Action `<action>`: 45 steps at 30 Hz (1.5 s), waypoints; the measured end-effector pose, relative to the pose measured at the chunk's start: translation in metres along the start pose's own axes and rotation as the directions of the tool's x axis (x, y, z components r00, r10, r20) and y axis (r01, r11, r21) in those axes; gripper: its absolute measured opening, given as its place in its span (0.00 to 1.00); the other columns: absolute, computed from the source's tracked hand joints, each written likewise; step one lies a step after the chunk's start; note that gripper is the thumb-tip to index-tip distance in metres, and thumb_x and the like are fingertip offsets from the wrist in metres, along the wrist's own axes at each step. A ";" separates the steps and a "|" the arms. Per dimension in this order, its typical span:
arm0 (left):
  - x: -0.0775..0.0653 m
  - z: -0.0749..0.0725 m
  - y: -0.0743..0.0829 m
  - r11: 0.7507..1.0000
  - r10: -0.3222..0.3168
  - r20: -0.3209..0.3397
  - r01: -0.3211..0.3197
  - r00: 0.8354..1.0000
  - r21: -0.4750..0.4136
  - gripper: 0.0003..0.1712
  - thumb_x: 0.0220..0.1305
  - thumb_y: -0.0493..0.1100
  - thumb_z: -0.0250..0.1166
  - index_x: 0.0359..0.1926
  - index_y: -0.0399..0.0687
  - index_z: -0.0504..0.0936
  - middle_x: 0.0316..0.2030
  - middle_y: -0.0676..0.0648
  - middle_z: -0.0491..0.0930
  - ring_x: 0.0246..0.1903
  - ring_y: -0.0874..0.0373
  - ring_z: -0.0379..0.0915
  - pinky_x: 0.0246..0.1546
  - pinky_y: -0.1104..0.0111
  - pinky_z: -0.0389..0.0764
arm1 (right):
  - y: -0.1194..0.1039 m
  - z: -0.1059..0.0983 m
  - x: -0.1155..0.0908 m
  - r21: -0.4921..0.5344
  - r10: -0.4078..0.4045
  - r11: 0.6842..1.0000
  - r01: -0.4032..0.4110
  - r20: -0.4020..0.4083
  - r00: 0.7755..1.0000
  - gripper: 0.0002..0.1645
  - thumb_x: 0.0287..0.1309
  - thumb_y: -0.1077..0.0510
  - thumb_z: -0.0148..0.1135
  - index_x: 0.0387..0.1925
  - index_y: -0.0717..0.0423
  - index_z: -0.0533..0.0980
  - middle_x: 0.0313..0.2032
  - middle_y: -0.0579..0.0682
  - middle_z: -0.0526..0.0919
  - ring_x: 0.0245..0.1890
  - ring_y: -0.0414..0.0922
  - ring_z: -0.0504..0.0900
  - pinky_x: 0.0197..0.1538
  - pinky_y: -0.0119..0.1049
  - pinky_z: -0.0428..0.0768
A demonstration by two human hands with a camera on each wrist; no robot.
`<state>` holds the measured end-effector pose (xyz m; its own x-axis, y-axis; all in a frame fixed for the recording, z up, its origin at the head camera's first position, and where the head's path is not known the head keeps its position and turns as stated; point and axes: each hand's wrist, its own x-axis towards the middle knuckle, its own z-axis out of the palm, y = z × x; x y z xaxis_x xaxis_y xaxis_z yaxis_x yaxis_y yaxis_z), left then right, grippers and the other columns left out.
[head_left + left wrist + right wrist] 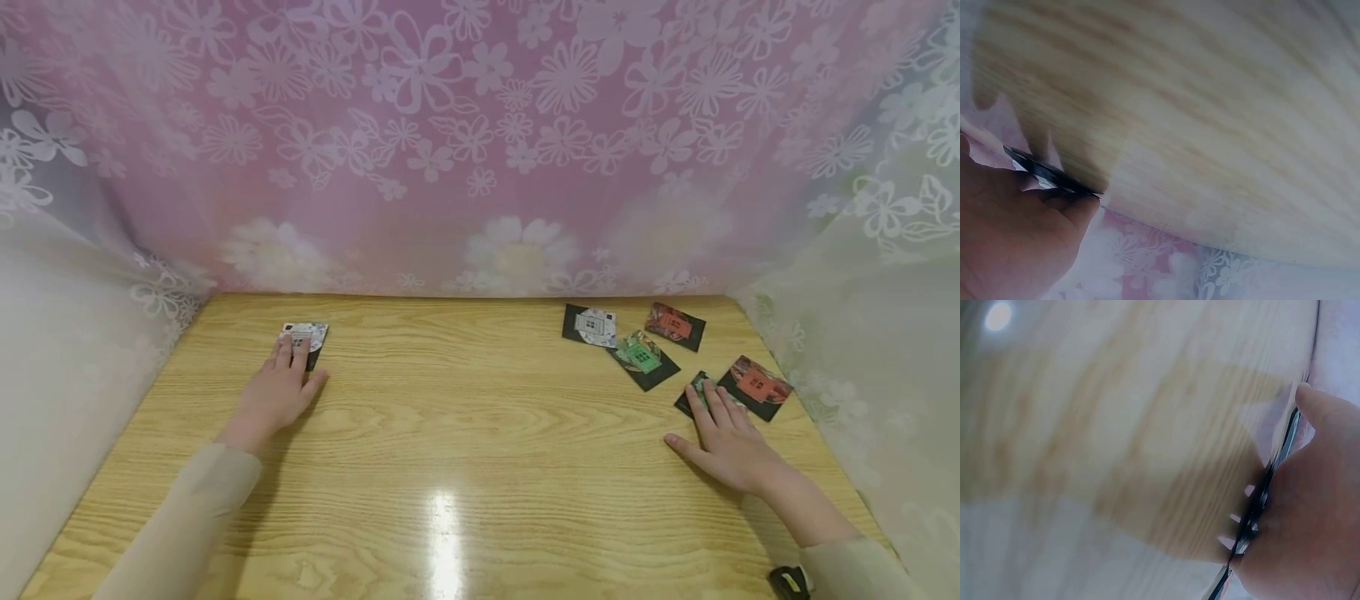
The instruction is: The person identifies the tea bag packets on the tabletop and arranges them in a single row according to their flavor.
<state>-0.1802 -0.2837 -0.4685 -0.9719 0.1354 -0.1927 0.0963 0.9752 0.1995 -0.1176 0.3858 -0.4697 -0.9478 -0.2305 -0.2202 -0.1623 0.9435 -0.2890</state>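
My left hand [277,393] rests its extended fingers on a small flat black packet [315,332] with a white patterned end, at the table's far left. The left wrist view shows that packet edge-on as a dark strip [1047,172] by the fingers. On the right, the fingers of my right hand [731,450] lie spread over a black-and-green packet [683,406], partly covering it. Just beside those fingers is a black-and-red packet [757,388]. Farther back lie another green packet [641,358], a second red one [677,326] and a white patterned one [594,326] overlapping the green one's corner.
Both hands work on a wood-grain table [450,417]. A pink floral cloth [480,150] hangs along its back edge, and pale cloth [885,358] closes in the sides. Near the right sleeve, a small black object [789,582] shows at the bottom edge.
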 end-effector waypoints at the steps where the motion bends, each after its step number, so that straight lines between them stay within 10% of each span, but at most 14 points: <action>1: 0.000 0.000 -0.001 1.000 0.000 -0.004 0.000 1.000 0.003 0.49 0.86 0.64 0.38 0.84 0.28 0.40 0.80 0.18 0.34 0.80 0.22 0.35 0.81 0.34 0.49 | 0.000 0.000 0.000 -0.003 0.000 1.000 0.000 0.000 1.000 0.62 0.78 0.31 0.51 0.85 0.66 0.34 0.81 0.79 0.32 0.80 0.79 0.33 0.76 0.82 0.41; 25: 0.001 -0.002 -0.004 0.999 0.022 -0.041 -0.020 0.999 0.034 0.46 0.87 0.62 0.38 0.84 0.30 0.43 0.80 0.18 0.37 0.80 0.21 0.35 0.81 0.34 0.47 | 0.005 0.005 0.001 0.023 -0.031 0.999 0.032 -0.055 0.998 0.62 0.76 0.32 0.54 0.85 0.65 0.37 0.81 0.79 0.36 0.80 0.78 0.34 0.74 0.83 0.40; 45: 0.038 0.003 0.079 0.973 0.184 -0.122 -0.163 0.975 0.162 0.40 0.85 0.59 0.45 0.85 0.41 0.53 0.83 0.27 0.47 0.83 0.29 0.43 0.83 0.37 0.51 | 0.006 0.005 0.001 0.025 -0.021 0.999 0.022 -0.032 0.999 0.61 0.78 0.32 0.52 0.85 0.64 0.35 0.81 0.79 0.34 0.80 0.78 0.32 0.74 0.83 0.39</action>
<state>-0.2086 -0.2008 -0.4626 -0.9564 0.2901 -0.0337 0.2873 0.9553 0.0702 -0.1178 0.3896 -0.4766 -0.9526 -0.2423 -0.1840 -0.1758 0.9319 -0.3172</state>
